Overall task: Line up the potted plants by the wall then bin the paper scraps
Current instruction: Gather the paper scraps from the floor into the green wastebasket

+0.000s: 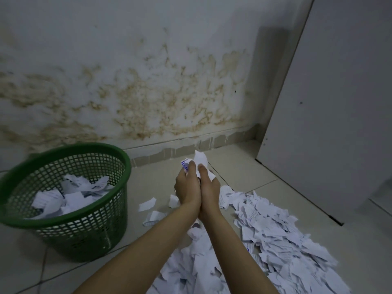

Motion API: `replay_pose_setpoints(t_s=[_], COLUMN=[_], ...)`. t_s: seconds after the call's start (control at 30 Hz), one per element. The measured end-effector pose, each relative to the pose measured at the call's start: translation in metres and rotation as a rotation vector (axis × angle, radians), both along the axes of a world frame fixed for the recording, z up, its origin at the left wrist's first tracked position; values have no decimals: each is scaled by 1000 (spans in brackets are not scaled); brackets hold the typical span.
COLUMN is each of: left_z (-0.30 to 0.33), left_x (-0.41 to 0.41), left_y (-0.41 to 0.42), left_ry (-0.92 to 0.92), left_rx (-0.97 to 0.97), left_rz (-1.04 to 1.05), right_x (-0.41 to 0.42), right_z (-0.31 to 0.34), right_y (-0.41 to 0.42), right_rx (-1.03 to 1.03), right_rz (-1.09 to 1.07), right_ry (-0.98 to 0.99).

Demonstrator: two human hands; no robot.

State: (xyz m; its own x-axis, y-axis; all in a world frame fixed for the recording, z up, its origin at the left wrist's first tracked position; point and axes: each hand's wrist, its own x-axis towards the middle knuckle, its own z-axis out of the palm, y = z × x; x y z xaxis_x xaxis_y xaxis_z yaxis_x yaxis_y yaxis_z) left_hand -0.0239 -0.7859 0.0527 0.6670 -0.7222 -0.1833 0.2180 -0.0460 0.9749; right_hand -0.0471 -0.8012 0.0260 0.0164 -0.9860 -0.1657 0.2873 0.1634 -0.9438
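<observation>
Both hands, left (186, 187) and right (210, 187), press together gripping scraps (199, 159) above the pile (275, 240), right of the bin (118, 158).

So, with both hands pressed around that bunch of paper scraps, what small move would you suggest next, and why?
Probably carry the bunch of scraps leftward over the green basket and let go. The left hand and right hand clasp it above the floor, and the basket already holds scraps.
</observation>
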Motion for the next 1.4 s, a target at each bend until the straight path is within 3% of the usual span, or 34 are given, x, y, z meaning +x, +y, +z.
replay_pose_setpoints(t_s=[0.33, 0.7, 1.0, 1.17, 1.4], left_z=[35, 71, 46, 33, 38], left_x=[40, 152, 236, 250, 249], left_y=[8, 26, 54, 66, 72], left_ry=[18, -126, -321, -314, -280], left_rx=[-117, -341, -171, -70, -41], left_rz=[66, 341, 324, 267, 195], right_x=[38, 156, 208, 212, 207], right_z=[43, 84, 68, 62, 62], right_y=[8, 20, 33, 33, 29], right_rx=[-155, -282, -220, -52, -17], right_rz=[88, 352, 607, 628, 668], right_ry=[-68, -119, -56, 24, 92])
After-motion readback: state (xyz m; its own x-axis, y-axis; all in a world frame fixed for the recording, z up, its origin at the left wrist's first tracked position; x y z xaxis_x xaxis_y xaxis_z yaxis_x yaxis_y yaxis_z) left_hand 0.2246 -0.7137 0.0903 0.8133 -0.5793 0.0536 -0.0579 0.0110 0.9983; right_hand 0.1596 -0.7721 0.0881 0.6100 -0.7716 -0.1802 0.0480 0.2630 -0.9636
